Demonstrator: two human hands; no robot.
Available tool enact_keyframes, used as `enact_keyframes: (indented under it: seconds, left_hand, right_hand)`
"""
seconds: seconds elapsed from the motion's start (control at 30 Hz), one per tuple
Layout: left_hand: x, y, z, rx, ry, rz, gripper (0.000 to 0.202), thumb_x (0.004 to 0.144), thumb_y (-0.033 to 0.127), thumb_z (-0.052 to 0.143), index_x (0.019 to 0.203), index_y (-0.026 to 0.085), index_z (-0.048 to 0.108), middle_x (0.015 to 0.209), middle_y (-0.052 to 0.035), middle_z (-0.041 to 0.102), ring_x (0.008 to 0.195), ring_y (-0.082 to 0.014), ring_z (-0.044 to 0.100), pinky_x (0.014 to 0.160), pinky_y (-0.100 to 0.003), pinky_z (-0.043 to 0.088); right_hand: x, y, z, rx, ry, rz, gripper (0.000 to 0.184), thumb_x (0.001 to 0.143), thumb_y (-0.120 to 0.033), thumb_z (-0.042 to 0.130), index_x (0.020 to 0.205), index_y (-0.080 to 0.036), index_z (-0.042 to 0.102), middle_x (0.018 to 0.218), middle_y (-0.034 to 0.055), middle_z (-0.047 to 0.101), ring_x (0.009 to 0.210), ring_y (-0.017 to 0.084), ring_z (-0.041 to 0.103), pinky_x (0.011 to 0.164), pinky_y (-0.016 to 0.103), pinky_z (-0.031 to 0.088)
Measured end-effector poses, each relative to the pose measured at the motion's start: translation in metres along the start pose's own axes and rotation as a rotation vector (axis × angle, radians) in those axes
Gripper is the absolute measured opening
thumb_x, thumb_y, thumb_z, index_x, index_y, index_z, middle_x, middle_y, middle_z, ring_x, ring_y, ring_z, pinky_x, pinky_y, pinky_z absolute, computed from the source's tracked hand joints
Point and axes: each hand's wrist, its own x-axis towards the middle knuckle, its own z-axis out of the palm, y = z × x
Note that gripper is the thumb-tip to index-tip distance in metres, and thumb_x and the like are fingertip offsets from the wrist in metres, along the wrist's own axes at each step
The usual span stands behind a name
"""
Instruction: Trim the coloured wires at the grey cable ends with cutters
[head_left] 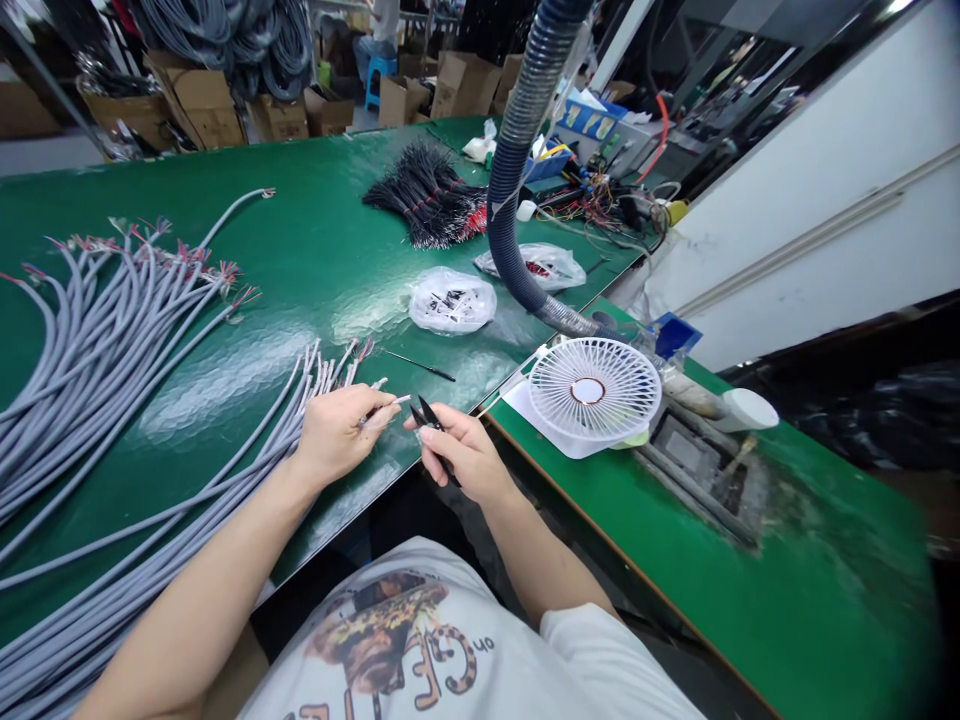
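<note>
The left hand pinches a grey cable end at the tabletop edge, left of the white fan. The right hand grips what look like black snips, blades apart, just beside that cable end.

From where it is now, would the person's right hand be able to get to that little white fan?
Probably yes. The right hand, holding small black snips, sits close to the white fan, and only bare green table lies between them.
</note>
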Motion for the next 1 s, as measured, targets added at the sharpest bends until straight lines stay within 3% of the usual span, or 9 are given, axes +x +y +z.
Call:
enact_keyframes:
  seconds: [0.33, 1.0]
  left_hand:
    - [-0.002, -0.004, 0.004, 0.164, 0.101, 0.186, 0.012, 0.087, 0.023, 0.060, 0.083, 0.015, 0.068, 0.067, -0.0032, 0.070, 0.058, -0.0123, 0.063, 0.057, -0.022, 0.045]
    - [0.000, -0.009, 0.001, 0.173, 0.061, 0.065, 0.020, 0.090, 0.027, 0.054, 0.084, 0.015, 0.069, 0.077, -0.0052, 0.075, 0.065, -0.0135, 0.067, 0.061, -0.022, 0.046]
  right_hand:
    - [0.004, 0.006, 0.003, 0.152, 0.003, 0.002, 0.022, 0.083, -0.032, 0.058, 0.095, -0.014, 0.062, 0.039, -0.0083, 0.049, 0.029, 0.004, 0.034, 0.037, 0.018, 0.024]
    - [0.022, 0.009, 0.030, 0.376, 0.153, -0.019, 0.018, 0.077, -0.030, 0.064, 0.086, -0.015, 0.061, 0.039, -0.0087, 0.046, 0.031, 0.004, 0.033, 0.039, 0.019, 0.025]
